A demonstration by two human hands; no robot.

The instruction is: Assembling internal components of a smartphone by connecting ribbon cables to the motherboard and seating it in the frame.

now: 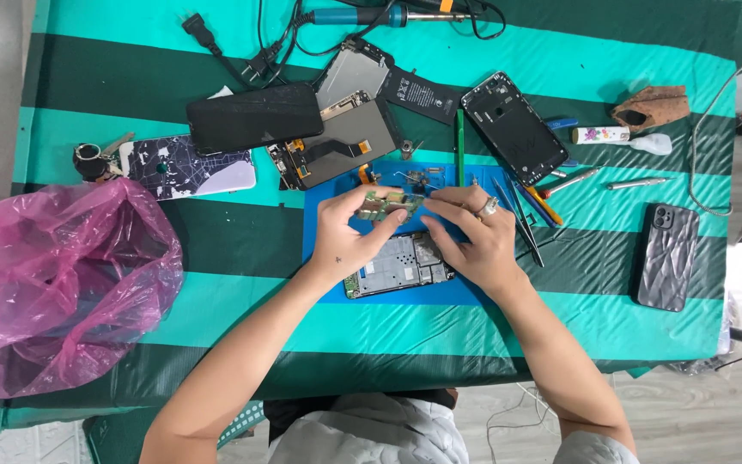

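I see a cracked black phone screen (255, 116) lying upper left of the blue mat (324, 215), a grey display panel (341, 137) beside it, and a small white floral-labelled tube (601, 135) far right.

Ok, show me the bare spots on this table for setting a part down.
Free: striped cloth between pink bag and left hand; the strip between right hand and grey phone case. Crowded: blue mat and everything behind it.
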